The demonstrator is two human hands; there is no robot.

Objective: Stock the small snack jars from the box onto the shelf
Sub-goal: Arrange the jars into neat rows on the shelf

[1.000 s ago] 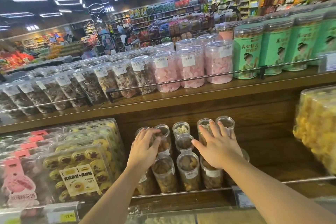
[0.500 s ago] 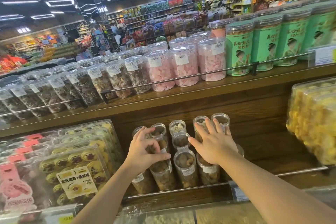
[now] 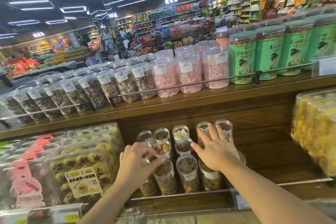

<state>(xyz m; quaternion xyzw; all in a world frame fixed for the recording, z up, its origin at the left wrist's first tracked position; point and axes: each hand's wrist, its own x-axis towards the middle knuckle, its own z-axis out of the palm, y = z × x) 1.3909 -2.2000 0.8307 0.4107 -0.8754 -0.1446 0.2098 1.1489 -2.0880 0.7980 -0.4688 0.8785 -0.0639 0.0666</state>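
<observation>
The small clear plastic snack jars [image 3: 187, 172] stand in tight rows on the lower dark wooden shelf [image 3: 263, 152], behind a thin metal rail [image 3: 181, 194]; each is a short cylinder with a transparent lid and a white price sticker on its side, and through the walls show brown nut-like or dried pieces, while a few at the back hold paler, whitish bits. The left hand [image 3: 135, 164] has its grip curled, fingers and thumb closed over the lid of a front-row jar [image 3: 164, 178] at the left end of the group, though motion blur hides just how the fingertips sit. The right hand [image 3: 216, 151] has a wide grip, fingers straight and spread, palm down over the tops of the jars on the right side of the group, with back-row jars just beyond its fingertips. To the left of the left grip lie clear plastic trays of yellow pastries [image 3: 85, 167]. Above both grips, on the upper shelf, stand tall clear jars of pink sweets [image 3: 189, 76] and green labelled canisters [image 3: 242, 58].
</observation>
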